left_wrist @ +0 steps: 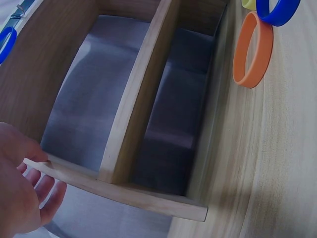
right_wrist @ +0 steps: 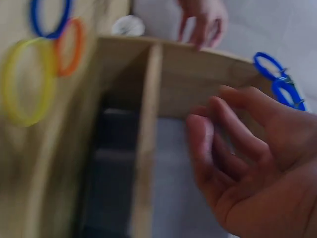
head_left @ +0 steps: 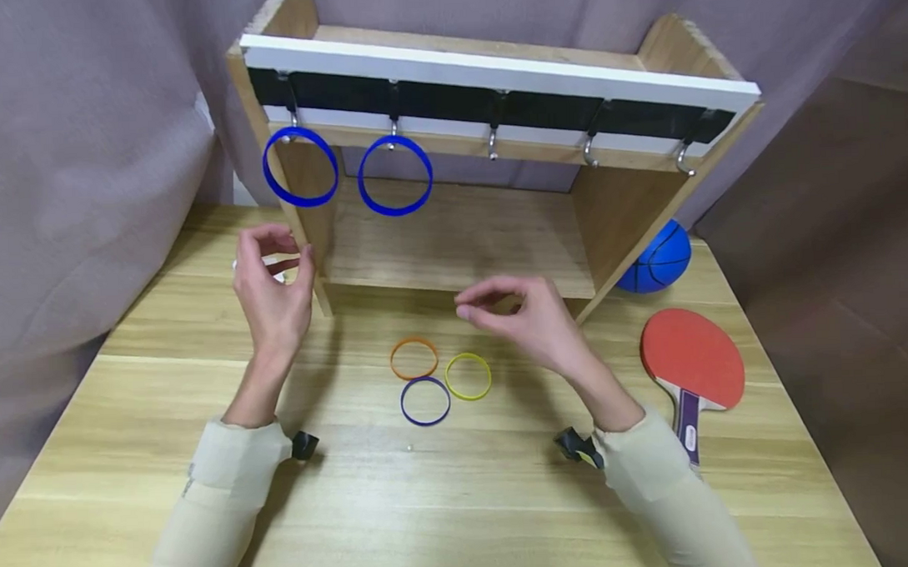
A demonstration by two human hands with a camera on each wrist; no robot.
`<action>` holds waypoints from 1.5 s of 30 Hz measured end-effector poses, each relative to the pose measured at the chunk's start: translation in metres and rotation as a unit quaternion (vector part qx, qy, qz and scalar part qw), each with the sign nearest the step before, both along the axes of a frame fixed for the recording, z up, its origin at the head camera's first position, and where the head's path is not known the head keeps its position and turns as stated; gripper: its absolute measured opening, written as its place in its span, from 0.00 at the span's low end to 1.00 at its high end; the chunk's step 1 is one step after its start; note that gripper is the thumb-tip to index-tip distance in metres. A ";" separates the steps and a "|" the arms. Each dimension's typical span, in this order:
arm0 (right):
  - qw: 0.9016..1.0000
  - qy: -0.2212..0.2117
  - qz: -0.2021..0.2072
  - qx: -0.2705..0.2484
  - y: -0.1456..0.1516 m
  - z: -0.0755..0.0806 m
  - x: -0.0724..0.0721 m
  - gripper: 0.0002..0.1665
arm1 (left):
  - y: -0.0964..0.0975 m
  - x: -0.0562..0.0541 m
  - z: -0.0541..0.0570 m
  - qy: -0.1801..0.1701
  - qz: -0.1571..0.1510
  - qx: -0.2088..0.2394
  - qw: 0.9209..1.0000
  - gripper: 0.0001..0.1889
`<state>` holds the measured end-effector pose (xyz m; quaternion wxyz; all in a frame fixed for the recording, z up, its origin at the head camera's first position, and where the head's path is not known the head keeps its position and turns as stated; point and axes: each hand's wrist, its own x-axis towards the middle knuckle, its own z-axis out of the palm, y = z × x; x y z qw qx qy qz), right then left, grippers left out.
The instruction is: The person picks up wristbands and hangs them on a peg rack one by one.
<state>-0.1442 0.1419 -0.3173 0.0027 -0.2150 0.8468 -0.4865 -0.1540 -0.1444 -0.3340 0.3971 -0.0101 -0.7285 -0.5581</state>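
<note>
A wooden shelf (head_left: 452, 233) stands on the table, with a row of metal hooks along its upper front board. One blue ring (head_left: 301, 167) hangs from the leftmost hook, and a second blue ring (head_left: 395, 175) from the hook beside it. My left hand (head_left: 274, 281) holds the edge of the shelf's left side panel (left_wrist: 124, 193), thumb on one side and fingers on the other. In front of the shelf's right part, my right hand (head_left: 526, 318) hovers with loosely bent fingers and nothing between them.
On the table before the shelf lie an orange ring (head_left: 415, 376), a yellow ring (head_left: 469, 397) and a dark blue ring (head_left: 426, 422), close together. A blue ball (head_left: 658, 260) sits by the shelf's right side. Nearer me, a red table tennis paddle (head_left: 693, 354) lies on the right.
</note>
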 end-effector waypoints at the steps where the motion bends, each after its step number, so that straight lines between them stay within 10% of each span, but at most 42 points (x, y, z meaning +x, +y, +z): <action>1: 0.999 -0.002 0.003 0.044 0.005 -0.008 0.002 0.07 | 0.000 0.000 0.000 0.000 0.001 0.001 1.000 0.15; 7: 0.975 -0.049 -0.025 0.214 0.022 -0.053 0.008 0.11 | 0.000 0.000 -0.001 0.003 0.001 -0.001 1.000 0.15; 14: 0.953 -0.081 -0.068 0.283 0.022 -0.082 0.009 0.14 | 0.002 0.000 -0.001 0.003 0.000 -0.001 1.000 0.15; 29: 0.963 -0.078 -0.049 0.252 0.044 -0.086 0.003 0.02 | 0.002 0.000 -0.001 0.002 -0.002 -0.005 1.000 0.15; 39: 0.982 -0.138 0.051 0.115 0.049 -0.073 0.003 0.08 | 0.000 0.002 -0.001 0.000 0.003 -0.005 1.000 0.15; 45: 0.978 -0.109 0.120 0.135 0.045 -0.052 0.003 0.08 | 0.000 0.001 0.000 0.000 0.004 -0.008 1.000 0.15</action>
